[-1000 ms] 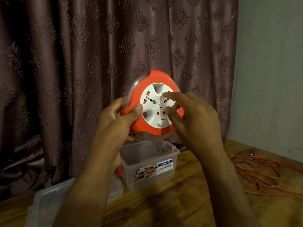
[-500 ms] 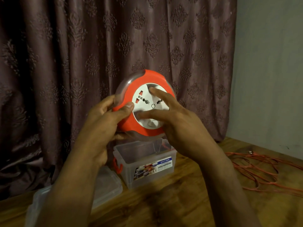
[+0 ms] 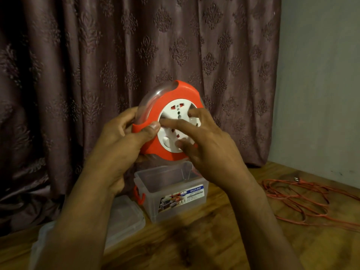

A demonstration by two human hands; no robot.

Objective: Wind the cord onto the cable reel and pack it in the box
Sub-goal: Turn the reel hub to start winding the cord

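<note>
A: What do you have, from the left?

B: The lid (image 3: 124,217) lies at lower left, off so the box (image 3: 171,190) beside it stands ready. My left hand (image 3: 124,141) is clamped on the orange rim of the reel (image 3: 153,117) at centre frame, steadying it above the box.

A: And the right?

B: My right hand (image 3: 206,145) is spread, fingers pressed on the white hub, I think to turn it. The cord (image 3: 303,199) lies loose at right, mostly unwound.

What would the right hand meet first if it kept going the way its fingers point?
The right hand is already on it: its fingers lie on the cable reel, on the white socket face. Beyond, probably the left hand at the rim.
</note>
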